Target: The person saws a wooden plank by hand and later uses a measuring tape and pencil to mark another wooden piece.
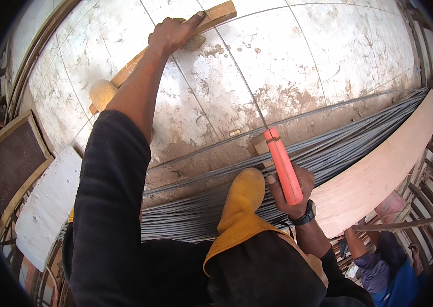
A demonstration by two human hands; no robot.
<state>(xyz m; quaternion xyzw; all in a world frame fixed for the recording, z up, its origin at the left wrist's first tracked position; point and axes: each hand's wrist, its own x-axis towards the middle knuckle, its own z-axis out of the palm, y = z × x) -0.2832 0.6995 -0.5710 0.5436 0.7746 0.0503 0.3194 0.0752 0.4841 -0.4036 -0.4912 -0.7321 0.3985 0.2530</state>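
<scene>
My left hand (173, 36) grips a wooden batten (221, 13) lying diagonally at the top, with a small wood block (196, 43) beneath it. My left forearm hides part of the batten. My right hand (298, 187) is closed on a red tool handle (284, 163) at lower centre. A long thin metal rod (242, 82) runs from the handle up to the batten by my left hand; whether it is fixed in the handle I cannot tell. One yellow boot (242, 194) rests beside the bundled grey rods below; another (102, 94) is by the batten.
The floor (303, 56) is stained pale tile. A long bundle of steel rods (360, 133) crosses it, bordered by curved-looking plywood (380, 156). A white board (47, 204) and dark framed panel (14, 163) lie left. Another person (385, 271) is at lower right among metal bars.
</scene>
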